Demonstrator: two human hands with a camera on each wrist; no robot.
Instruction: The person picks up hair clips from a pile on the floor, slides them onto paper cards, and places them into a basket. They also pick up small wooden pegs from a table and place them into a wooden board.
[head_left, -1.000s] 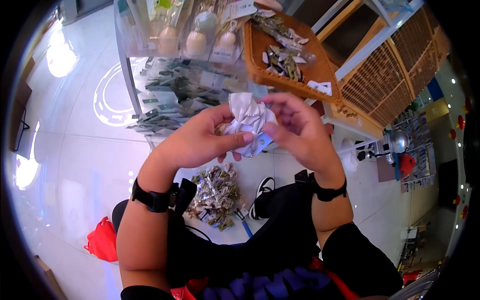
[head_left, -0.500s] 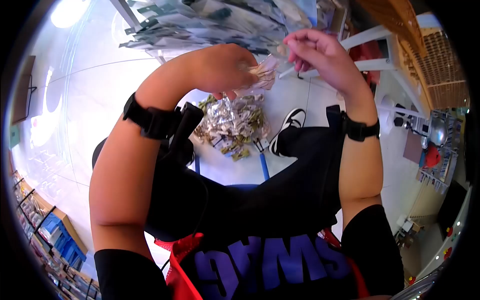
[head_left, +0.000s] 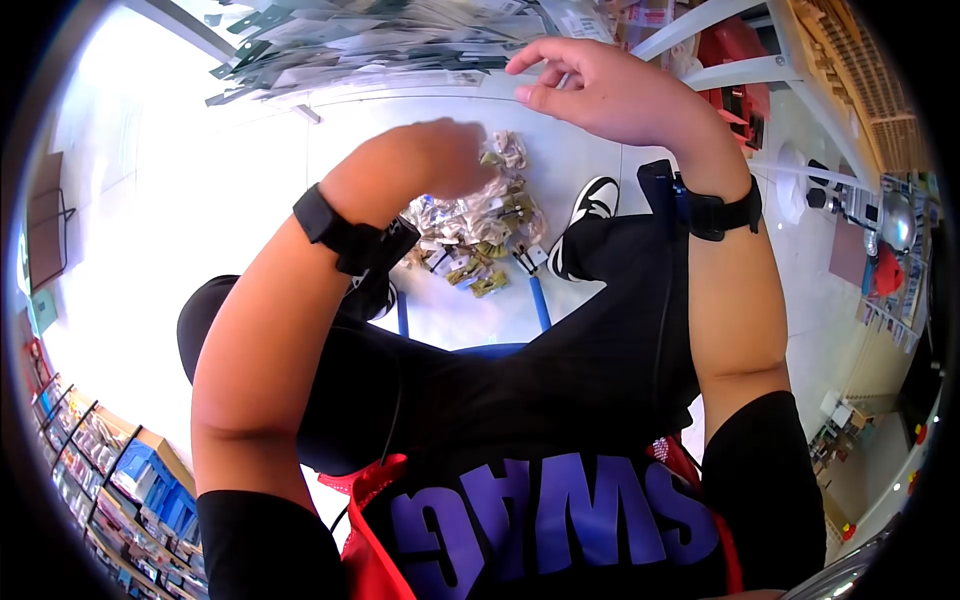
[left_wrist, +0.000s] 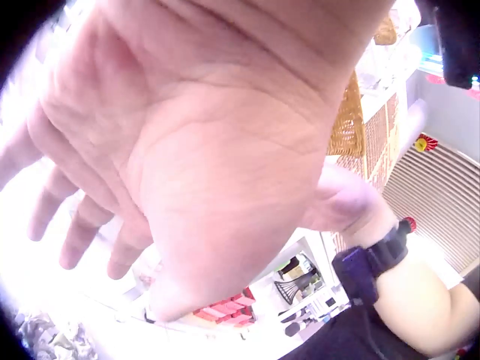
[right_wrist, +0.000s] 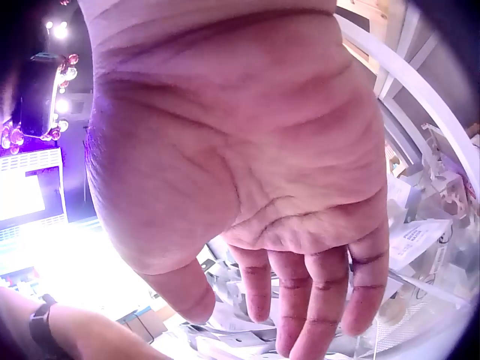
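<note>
Your left hand (head_left: 425,160) hangs over the heap of wrapped pieces (head_left: 480,230) on the floor (head_left: 570,150), its fingers spread and nothing visible in them; it blurs in the head view, but the left wrist view shows the fingertips apart from the heap. Your right hand (head_left: 605,90) is empty too, fingers loosely bent, held near the row of packets (head_left: 370,55) at the rack. The step in hand looks like reaching between heap and row, so judge it this way: come down on one piece lying loose at the heap's edge, pinch its wrapping between thumb and fingertips, and lift straight up so its neighbours don't drag along. The clear film will probably slide, so take a firm pinch rather than a scoop. Mind the shoe (head_left: 597,205) and the blue leg (head_left: 540,303) just beside the heap, and leave your right hand free to steady the packets.
</note>
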